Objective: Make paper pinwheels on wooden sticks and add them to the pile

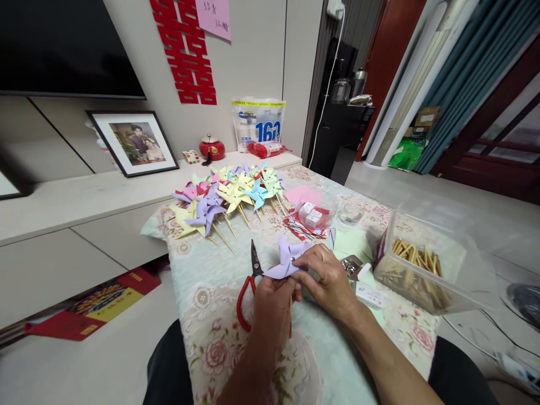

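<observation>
A purple paper pinwheel (287, 260) is between my two hands above the flowered tablecloth. My left hand (276, 295) is closed below it, around the thin wooden stick (291, 320) whose lower end shows under the fingers. The fingers of my right hand (327, 275) pinch the pinwheel near the small metal pin at its centre. Left of my left hand lie scissors (246, 295) with red handles and dark blades, pointing away. To the right of my right hand sits a small box of metal pins (351, 264), with a white box (368, 295) next to it.
Several finished pinwheels (236, 191) on sticks lie at the table's far side. A clear plastic bin (390, 275) holds many short wooden sticks at right. Striped paper strips (301, 228) and a clear bag with white boxes lie mid-right. Behind, a cabinet top (156, 185) bears a framed photo.
</observation>
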{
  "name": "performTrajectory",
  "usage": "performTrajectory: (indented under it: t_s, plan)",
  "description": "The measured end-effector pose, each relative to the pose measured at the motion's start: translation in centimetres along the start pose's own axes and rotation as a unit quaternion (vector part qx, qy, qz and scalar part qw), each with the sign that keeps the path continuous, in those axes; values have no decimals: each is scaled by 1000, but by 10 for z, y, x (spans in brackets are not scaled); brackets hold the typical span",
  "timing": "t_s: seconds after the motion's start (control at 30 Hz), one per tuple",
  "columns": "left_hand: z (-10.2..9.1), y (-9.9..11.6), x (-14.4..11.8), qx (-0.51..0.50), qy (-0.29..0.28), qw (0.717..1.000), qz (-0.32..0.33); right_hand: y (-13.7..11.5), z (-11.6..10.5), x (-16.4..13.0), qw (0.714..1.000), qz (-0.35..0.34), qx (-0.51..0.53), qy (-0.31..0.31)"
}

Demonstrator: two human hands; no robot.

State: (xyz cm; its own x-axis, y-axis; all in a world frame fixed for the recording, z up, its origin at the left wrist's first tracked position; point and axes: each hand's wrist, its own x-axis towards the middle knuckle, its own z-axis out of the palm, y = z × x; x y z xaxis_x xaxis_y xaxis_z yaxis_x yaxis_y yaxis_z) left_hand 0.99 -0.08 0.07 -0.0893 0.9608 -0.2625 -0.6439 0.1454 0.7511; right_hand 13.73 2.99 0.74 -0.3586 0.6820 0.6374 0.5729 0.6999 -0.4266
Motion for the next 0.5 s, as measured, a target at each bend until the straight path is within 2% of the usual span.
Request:
performTrajectory:
  t_s: [0.27, 0.37, 0.43, 0.5]
  plan:
    - [-1, -2, 0, -5, -5, 1000, -1, 0, -1, 0, 1000, 8, 14, 3]
    - [-5, 3, 3, -40, -1, 999, -13, -5, -3, 1, 998, 41, 53, 5]
    - [-8, 6, 5, -65, -6, 998, -9, -8, -3, 1, 992, 82, 89, -19]
    - [-12, 9, 8, -70, -13, 997, 4, -11, -3, 1, 982, 124, 121, -74]
